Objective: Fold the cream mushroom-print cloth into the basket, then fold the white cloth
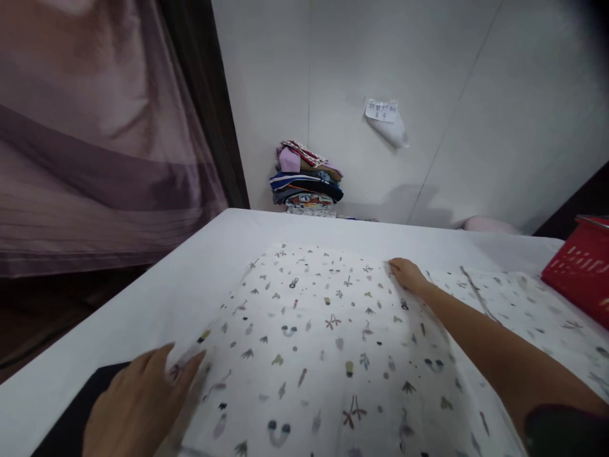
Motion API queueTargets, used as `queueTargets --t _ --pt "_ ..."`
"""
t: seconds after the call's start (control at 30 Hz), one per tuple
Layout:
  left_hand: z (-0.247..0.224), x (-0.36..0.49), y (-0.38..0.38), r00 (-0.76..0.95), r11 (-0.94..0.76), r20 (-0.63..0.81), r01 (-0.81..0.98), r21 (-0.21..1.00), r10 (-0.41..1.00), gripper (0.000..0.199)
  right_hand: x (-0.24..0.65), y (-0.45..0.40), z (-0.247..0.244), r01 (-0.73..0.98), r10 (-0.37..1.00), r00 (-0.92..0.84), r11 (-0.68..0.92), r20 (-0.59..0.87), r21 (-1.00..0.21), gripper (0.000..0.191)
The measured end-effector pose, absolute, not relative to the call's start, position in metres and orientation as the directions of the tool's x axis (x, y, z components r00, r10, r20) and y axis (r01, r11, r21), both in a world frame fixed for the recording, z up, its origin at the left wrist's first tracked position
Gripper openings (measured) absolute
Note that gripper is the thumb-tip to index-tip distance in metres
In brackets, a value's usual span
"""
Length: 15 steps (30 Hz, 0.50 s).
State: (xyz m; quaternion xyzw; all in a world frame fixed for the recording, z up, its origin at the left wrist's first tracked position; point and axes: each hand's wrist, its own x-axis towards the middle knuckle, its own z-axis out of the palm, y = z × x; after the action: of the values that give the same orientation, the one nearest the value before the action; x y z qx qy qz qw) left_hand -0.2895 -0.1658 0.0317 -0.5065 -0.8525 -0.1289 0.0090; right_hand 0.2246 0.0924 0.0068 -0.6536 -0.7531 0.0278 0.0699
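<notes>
A white cloth (309, 343) printed with small rainbows, leaves and other motifs lies spread over the white table (200, 279). At its near left edge, my left hand (137, 400) has the fabric between its thumb and fingers; the fingertips are partly hidden. My right hand (405, 274) reaches to the far right corner, its fingers curled closed on the cloth there. Along the right side, under and beyond my right forearm, more fabric with the same print (523, 304) extends, with a thin brownish strip on it.
A pile of folded clothes (307, 181) stands at the table's far edge by the wall. On the right sits a red plastic basket (580, 266). A pinkish curtain (95, 127) hangs at left. Something flat and black (71, 406) lies near my left hand. A paper note (383, 114) is on the wall.
</notes>
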Motion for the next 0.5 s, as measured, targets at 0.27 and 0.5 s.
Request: queueTargets --t 0.27,0.5 --pt "0.058 -0.147 0.029 0.306 -0.317 0.108 0.942 0.113 0.946 0.037 0.215 0.102 0.009 0.973 0.968 -0.227 0.219 0.106 0.076 0.031" --pt "0.027 -0.089 0.138 0.335 -0.336 -0.022 0.941 -0.045 0.942 0.034 0.234 0.105 0.016 0.979 0.979 -0.204 0.204 0.014 -0.015 0.029"
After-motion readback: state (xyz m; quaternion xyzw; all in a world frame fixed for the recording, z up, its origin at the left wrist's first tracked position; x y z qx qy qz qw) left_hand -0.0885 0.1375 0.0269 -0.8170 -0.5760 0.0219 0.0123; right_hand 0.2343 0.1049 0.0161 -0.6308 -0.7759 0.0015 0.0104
